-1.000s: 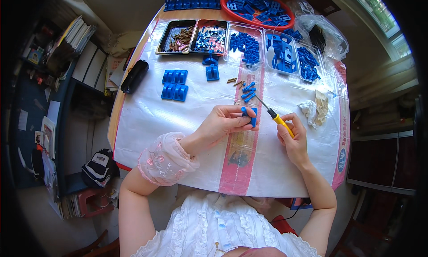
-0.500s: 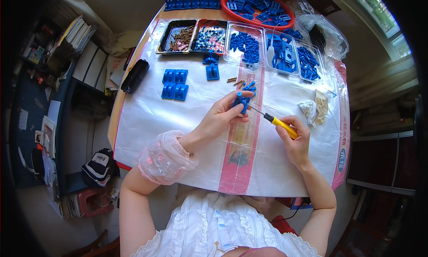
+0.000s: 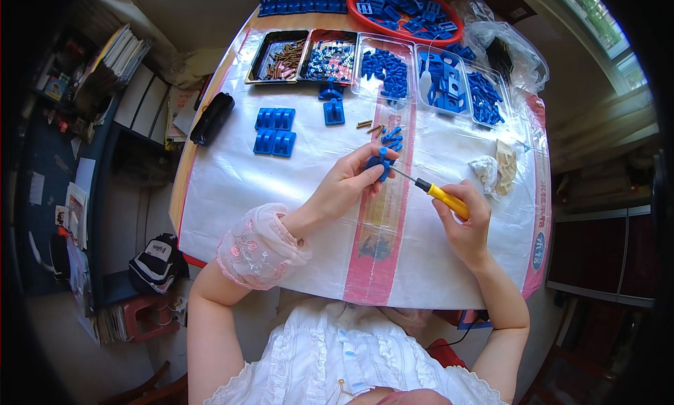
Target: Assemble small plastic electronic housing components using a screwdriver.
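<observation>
Between the thumb and fingers of my left hand (image 3: 345,182) sits a small blue plastic part (image 3: 380,163), partly covered by the fingers. My right hand (image 3: 465,215) is closed round the yellow handle of a screwdriver (image 3: 446,199). Its thin shaft slants up and left, and the tip meets the right side of the blue part. Just beyond my left fingers lie several small blue pieces (image 3: 394,137), with brass screws (image 3: 372,128) to their left. Blue assembled blocks (image 3: 274,132) stand grouped at the left, and another blue piece (image 3: 333,112) is nearer the trays.
Across the back are a tray of brass screws (image 3: 284,60), a tray of small nuts (image 3: 328,61), and clear boxes of blue parts (image 3: 385,71). A red basin (image 3: 460,34) stands behind them. A black case (image 3: 213,118) lies left, crumpled paper (image 3: 497,173) right.
The blue part has turned slightly in my left fingers. My right hand has shifted a little, with the screwdriver tip still at the part.
</observation>
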The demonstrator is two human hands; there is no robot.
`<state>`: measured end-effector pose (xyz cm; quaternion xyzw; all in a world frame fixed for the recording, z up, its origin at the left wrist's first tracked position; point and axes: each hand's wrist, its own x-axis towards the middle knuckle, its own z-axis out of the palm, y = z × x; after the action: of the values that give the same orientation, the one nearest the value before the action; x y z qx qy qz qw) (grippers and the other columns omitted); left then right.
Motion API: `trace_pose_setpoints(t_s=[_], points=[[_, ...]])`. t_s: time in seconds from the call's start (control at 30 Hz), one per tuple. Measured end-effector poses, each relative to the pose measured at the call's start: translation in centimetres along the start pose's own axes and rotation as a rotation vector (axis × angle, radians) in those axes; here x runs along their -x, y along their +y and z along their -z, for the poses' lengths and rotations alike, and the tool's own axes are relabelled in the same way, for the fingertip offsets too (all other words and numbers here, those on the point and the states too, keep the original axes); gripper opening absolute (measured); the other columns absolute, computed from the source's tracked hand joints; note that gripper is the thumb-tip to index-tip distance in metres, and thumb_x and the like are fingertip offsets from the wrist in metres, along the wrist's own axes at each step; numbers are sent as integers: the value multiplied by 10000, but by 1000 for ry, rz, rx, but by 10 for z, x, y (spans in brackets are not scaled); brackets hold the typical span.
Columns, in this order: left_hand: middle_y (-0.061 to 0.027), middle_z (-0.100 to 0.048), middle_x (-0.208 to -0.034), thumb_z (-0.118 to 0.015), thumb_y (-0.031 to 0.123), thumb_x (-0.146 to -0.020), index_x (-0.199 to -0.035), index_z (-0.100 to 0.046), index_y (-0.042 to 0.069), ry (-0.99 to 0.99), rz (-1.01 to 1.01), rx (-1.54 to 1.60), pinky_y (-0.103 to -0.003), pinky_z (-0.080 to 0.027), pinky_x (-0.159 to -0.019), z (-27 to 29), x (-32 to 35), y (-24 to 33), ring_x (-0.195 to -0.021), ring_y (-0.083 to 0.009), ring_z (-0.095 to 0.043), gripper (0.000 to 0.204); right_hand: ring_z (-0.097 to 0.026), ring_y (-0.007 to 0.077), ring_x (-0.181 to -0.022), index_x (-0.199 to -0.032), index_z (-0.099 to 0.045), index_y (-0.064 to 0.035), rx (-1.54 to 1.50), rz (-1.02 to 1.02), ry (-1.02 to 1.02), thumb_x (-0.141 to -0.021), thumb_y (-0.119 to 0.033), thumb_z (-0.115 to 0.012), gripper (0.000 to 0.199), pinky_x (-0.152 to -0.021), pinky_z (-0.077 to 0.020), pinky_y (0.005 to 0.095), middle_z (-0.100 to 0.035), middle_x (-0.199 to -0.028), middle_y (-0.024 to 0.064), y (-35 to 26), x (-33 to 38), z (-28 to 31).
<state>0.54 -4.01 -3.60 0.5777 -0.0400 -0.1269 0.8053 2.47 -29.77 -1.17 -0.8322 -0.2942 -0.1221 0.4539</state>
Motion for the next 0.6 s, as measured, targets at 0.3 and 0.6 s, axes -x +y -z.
trace_pose_setpoints(t_s=[0.3,0.6], points=[[-25,-656,-972,-515,60,-1050,-1314,-582,32,-42,46,-29,-153,-454,-670,1,1,4,-734,-16,-540,274,-639,186,-608,-956,-657,-22,-16,-37,-77,-826,-29,-783,181,-543,-476,291,-672,-768,91,-1,7,3],[-11,-654,-941,-519,30,-1037,-1283,-601,26,-43,34,-80,-156,-464,-657,1,5,4,-731,-10,-540,260,-655,133,-621,-942,-645,4,-120,-124,-85,-859,-31,-767,152,-551,-485,259,-686,-753,83,-1,15,-2]])
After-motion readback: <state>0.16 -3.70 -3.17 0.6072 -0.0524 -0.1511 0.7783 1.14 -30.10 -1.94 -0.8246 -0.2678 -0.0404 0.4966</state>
